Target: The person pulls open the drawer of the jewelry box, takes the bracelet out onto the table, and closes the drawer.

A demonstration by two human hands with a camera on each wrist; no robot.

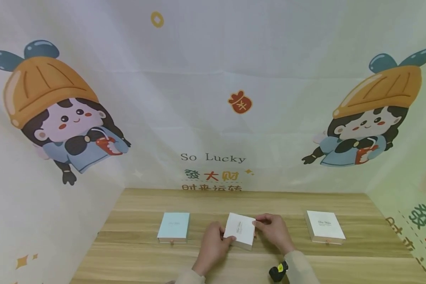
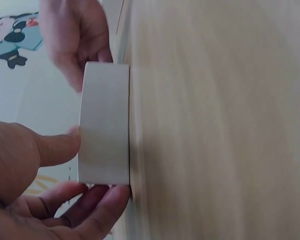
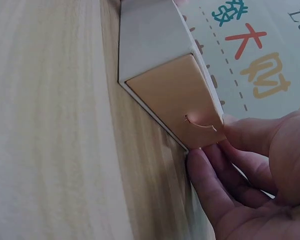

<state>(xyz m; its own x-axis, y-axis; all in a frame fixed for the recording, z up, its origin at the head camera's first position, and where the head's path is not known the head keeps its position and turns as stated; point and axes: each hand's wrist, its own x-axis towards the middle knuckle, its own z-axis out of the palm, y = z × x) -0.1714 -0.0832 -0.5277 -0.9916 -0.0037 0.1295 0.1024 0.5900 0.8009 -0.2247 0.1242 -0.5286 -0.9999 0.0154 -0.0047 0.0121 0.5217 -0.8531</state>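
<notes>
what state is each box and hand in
Blue box: looks shut, lying flat
Middle white box: drawer shut, turned askew
Right white box: looks shut, lying flat
Left hand: gripping middle white box
Right hand: gripping middle white box

We record: pale fabric walls (image 1: pixel 287 98), lightly creased, on three sides. Printed: one orange-capped cartoon figure (image 1: pixel 65 118) between nine and ten o'clock; a second figure (image 1: pixel 365 122) between two and three o'clock; a gold coin (image 1: pixel 157 19) at eleven o'clock; "So Lucky" lettering (image 1: pixel 220 157) near dial centre. Wood-grain tabletop (image 1: pixel 131 260), six o'clock. Light: soft, greenish toward three o'clock.
</notes>
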